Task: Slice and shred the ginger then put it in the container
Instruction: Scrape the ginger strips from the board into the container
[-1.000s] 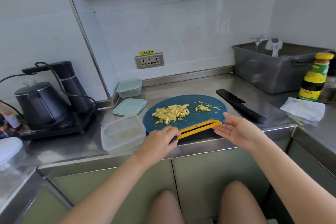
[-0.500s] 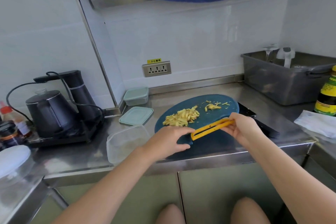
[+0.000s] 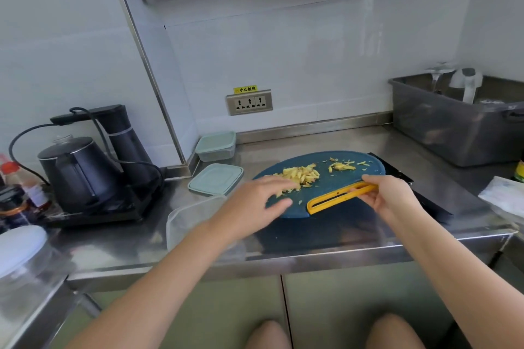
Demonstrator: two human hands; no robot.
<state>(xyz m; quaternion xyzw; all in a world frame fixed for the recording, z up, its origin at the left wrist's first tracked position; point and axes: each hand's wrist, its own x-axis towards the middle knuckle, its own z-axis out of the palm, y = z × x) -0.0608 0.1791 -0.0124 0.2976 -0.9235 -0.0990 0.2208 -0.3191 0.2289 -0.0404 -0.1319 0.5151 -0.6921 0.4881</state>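
Steel counter (image 3: 326, 144). Right hand (image 3: 388, 195) grips yellow handle (image 3: 340, 197) of cutting board (image 3: 334, 187). Left hand (image 3: 255, 204) flat, empty, fingers extended at near edge of ginger shreds (image 3: 297, 176). Container (image 3: 184, 221) just left of board, nearer left hand.

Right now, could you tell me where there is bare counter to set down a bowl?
The counter is bare behind the cutting board, between the lidded container and the grey tub. Another strip follows the front edge. Crowded: kettle, loose lid and clear container left; knife right.

The cutting board (image 3: 340, 178) was dark teal, its handle (image 3: 340, 203) yellow. The ginger (image 3: 297, 176) on it was pale yellow.
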